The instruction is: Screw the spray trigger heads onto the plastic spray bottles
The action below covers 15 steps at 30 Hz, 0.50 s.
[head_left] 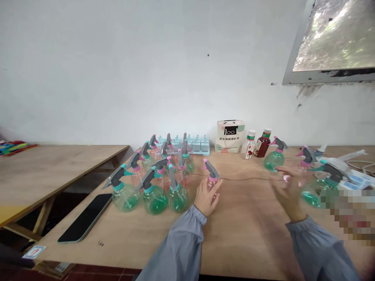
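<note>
My left hand [206, 198] is wrapped round a pink spray bottle [213, 180] with a grey and pink trigger head, upright on the table. To its left stand several spray bottles in rows, among them green ones with teal collars [155, 200] and pink ones behind. My right hand [288, 193], slightly blurred, is raised with its fingers apart and nothing visible in it. Just beyond it are a green spray bottle with a pink collar [274, 159] and a pink spray bottle [306, 160], partly hidden by the hand. Another green spray bottle [316, 191] stands to its right.
A black phone [86, 217] lies at the table's left edge. Along the wall are a light-blue compartment rack [200, 146], a paper bag [230, 136], a clear bottle [249, 144] and a dark red bottle [263, 143]. Plastic wrapping [341, 164] lies at right; another table [58, 168] stands left.
</note>
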### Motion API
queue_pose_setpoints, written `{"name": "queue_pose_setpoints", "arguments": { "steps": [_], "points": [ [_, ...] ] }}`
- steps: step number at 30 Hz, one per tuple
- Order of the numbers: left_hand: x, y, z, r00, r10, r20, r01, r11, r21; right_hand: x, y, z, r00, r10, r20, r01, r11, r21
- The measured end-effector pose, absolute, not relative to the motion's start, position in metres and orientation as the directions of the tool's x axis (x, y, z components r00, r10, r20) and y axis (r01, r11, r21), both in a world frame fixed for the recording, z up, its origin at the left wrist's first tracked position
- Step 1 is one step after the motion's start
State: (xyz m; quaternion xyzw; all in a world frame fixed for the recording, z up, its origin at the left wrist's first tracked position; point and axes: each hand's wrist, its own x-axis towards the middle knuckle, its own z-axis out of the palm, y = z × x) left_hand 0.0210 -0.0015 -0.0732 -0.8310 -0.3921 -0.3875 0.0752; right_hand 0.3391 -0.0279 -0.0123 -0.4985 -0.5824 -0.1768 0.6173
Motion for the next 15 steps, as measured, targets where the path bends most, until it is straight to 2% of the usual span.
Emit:
{"name": "queue_pose_setpoints", "arguments": {
  "steps": [2,6,12,15],
  "points": [
    [0.022,-0.004,-0.073,0.459,0.548,0.699,0.645,-0.747,0.163,0.280,-0.020,-0.013,0.032,0.567,0.823,0.697,0.578,-0.424],
    [0.023,-0.007,-0.072,0.539,0.466,0.701,0.531,-0.835,0.146,0.209,0.000,-0.018,-0.138,0.721,0.679,0.407,0.666,-0.625],
    [0.018,-0.013,-0.068,0.568,0.432,0.700,0.512,-0.852,0.111,0.185,0.019,-0.024,-0.106,0.851,0.515,0.218,0.525,-0.823],
    [0.007,-0.028,-0.067,0.459,0.392,0.797,0.555,-0.827,0.086,0.185,0.026,-0.028,-0.035,0.880,0.474,0.155,0.474,-0.867]
  ]
}}
